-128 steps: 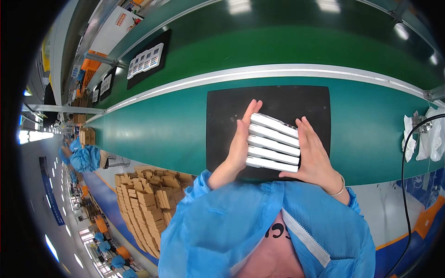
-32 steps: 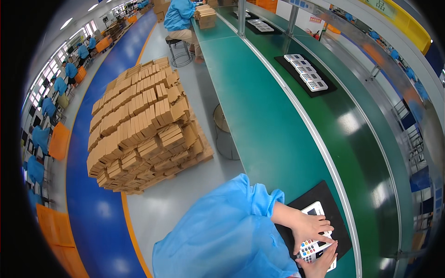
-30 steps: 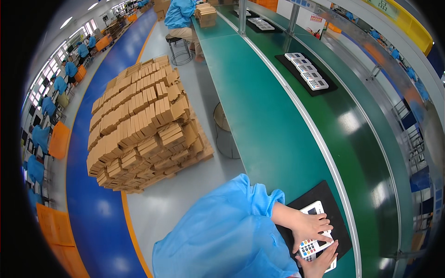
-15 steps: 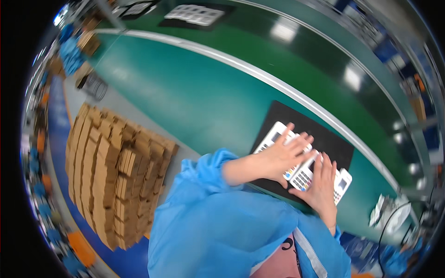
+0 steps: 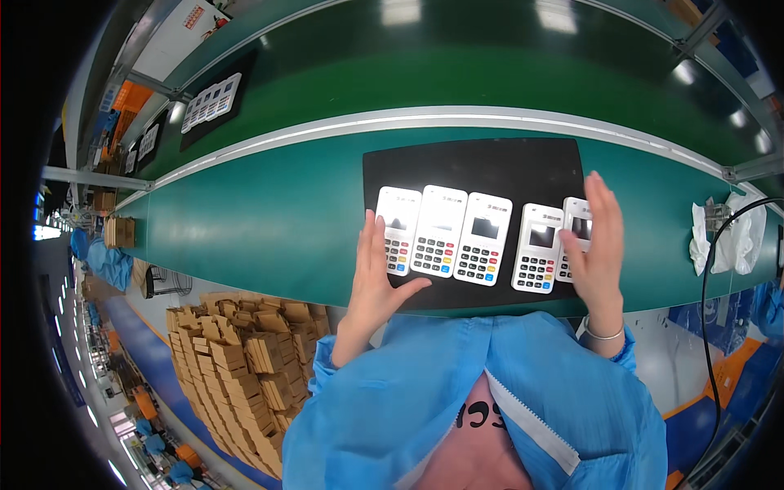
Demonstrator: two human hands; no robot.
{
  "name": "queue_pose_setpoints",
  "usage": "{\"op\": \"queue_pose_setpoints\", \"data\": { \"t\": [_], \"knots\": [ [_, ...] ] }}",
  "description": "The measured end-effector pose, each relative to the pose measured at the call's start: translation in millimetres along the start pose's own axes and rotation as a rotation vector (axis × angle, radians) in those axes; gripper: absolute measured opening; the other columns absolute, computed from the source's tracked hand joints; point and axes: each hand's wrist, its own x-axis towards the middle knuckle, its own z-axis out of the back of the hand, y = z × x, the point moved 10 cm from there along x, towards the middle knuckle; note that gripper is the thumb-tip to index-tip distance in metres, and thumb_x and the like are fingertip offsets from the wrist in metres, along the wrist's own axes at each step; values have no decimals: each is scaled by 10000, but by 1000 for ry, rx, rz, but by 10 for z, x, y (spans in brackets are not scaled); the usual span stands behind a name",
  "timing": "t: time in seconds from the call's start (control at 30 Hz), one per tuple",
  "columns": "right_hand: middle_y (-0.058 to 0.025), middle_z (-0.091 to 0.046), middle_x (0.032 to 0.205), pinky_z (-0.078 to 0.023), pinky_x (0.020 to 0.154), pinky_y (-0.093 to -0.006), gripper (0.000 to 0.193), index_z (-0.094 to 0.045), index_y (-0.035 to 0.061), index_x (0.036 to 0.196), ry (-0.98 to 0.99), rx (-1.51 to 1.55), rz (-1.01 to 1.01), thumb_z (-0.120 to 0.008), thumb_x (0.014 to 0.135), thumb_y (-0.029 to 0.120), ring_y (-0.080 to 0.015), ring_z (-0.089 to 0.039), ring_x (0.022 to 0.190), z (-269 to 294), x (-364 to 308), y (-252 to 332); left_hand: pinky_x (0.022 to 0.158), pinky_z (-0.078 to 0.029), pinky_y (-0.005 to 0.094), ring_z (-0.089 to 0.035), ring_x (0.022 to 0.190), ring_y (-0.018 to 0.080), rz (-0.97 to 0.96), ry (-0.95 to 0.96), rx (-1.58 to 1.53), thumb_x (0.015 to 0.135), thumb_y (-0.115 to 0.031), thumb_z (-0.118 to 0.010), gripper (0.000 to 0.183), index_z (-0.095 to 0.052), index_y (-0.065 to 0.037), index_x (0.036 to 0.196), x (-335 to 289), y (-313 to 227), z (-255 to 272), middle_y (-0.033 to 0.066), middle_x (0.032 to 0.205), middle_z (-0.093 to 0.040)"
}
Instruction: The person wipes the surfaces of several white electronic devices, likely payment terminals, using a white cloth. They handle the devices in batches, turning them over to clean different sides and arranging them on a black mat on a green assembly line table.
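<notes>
Several white card payment terminals lie face up in a row on a black mat (image 5: 474,167), screens at the far end and keypads nearer me. My left hand (image 5: 376,278) has its fingers stretched and its thumb spread, against the outer side of the leftmost terminal (image 5: 400,208). Two more, a middle-left terminal (image 5: 437,233) and a centre terminal (image 5: 483,241), stand close beside it. A gap separates them from a fourth terminal (image 5: 537,245). My right hand (image 5: 600,261), fingers straight, is at the rightmost terminal (image 5: 578,214) and hides part of its keypad.
The mat lies on a green workbench (image 5: 278,220) edged by a metal rail (image 5: 441,117). Beyond is a green conveyor (image 5: 343,73) with more terminals (image 5: 211,102) on mats. Stacked brown cartons (image 5: 245,367) stand at left; white plastic bags (image 5: 739,233) and a black cable (image 5: 710,327) at right.
My hands have moved apart from over the terminals to the two ends of the row, which now lies more evenly aligned. The view has turned and levelled.
</notes>
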Motion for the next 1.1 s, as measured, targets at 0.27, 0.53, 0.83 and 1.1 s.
{"op": "queue_pose_setpoints", "data": {
  "t": [0.27, 0.53, 0.83, 1.1],
  "knots": [
    [-291, -366, 1583, -218, 1213, -605, 1085, -356, -68, 1532, 245, -43, -72, -773, 793, 607, -491, -314, 1489, -59, -600, -485, 1231, -278, 534, -297, 1518, 448, 159, -86, -17, 644, -237, -980, 1332, -116, 54, 1615, -15, 68, -39, 280, 1674, -207],
    [-359, -259, 1613, -136, 1237, -626, 1443, -197, -116, 1573, 214, -23, -83, -835, 606, 744, -510, -210, 1535, -278, -532, -270, 1237, -312, 437, -315, 1536, 344, 132, -36, -32, 623, -155, -982, 1449, 45, 12, 1631, 15, 15, -10, 205, 1720, -146],
    [-349, -281, 1607, -151, 1239, -606, 1410, -221, -125, 1562, 282, -84, -63, -886, 600, 662, -500, -248, 1527, -331, -515, -277, 1199, -344, 515, -306, 1517, 452, 114, -117, -143, 667, -259, -969, 1346, -70, 10, 1633, -39, 81, -40, 282, 1685, -171],
    [-301, -269, 1637, -166, 1243, -597, 1371, -232, -62, 1586, 328, -77, -34, -924, 584, 569, -466, -246, 1537, -361, -355, -296, 1182, -381, 468, -381, 1490, 397, 176, -163, -358, 731, -170, -928, 1256, -73, -3, 1637, -121, 214, 7, 243, 1689, -205]
  ]
}}
